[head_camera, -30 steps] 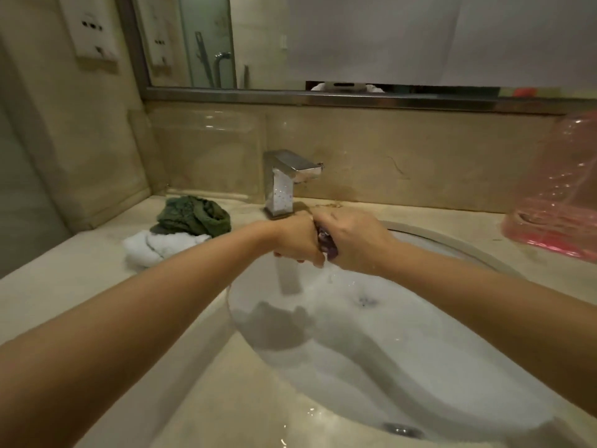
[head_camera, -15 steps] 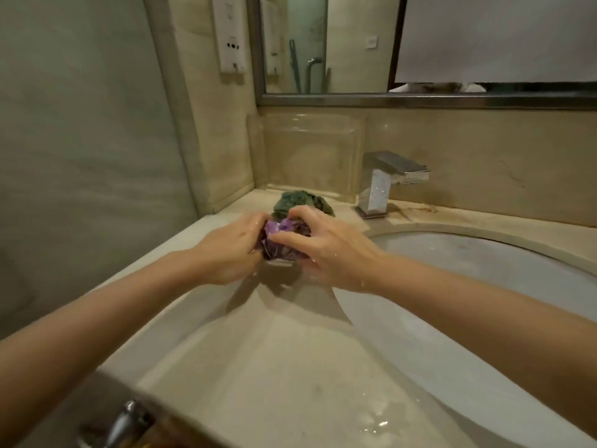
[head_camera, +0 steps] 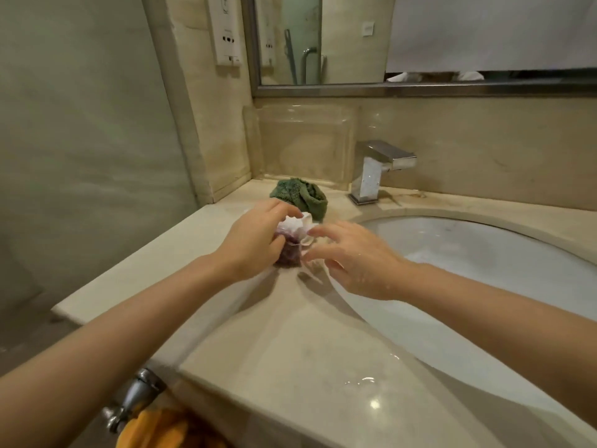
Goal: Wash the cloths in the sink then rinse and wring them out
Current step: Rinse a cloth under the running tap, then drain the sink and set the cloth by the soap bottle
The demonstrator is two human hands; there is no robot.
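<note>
A wrung-up purple cloth (head_camera: 288, 254) sits on the beige counter (head_camera: 200, 260) left of the white sink (head_camera: 484, 273). Just behind it lies a white cloth (head_camera: 292, 225), and a crumpled green cloth (head_camera: 302, 196) lies further back. My left hand (head_camera: 253, 242) is curled round the purple cloth, with its fingers reaching over the white one. To the right of the bundle hovers my right hand (head_camera: 353, 258), wet, its fingers spread and loose and holding nothing.
A chrome faucet (head_camera: 376, 171) stands behind the basin and no water runs from it. A wall (head_camera: 80, 140) closes off the left side, and the counter's left edge drops away. An orange towel (head_camera: 158, 428) hangs on a metal rail (head_camera: 135, 396) below the counter front.
Both hands carried the purple cloth from over the sink to the counter on the left. My right hand has since let go of it and opened.
</note>
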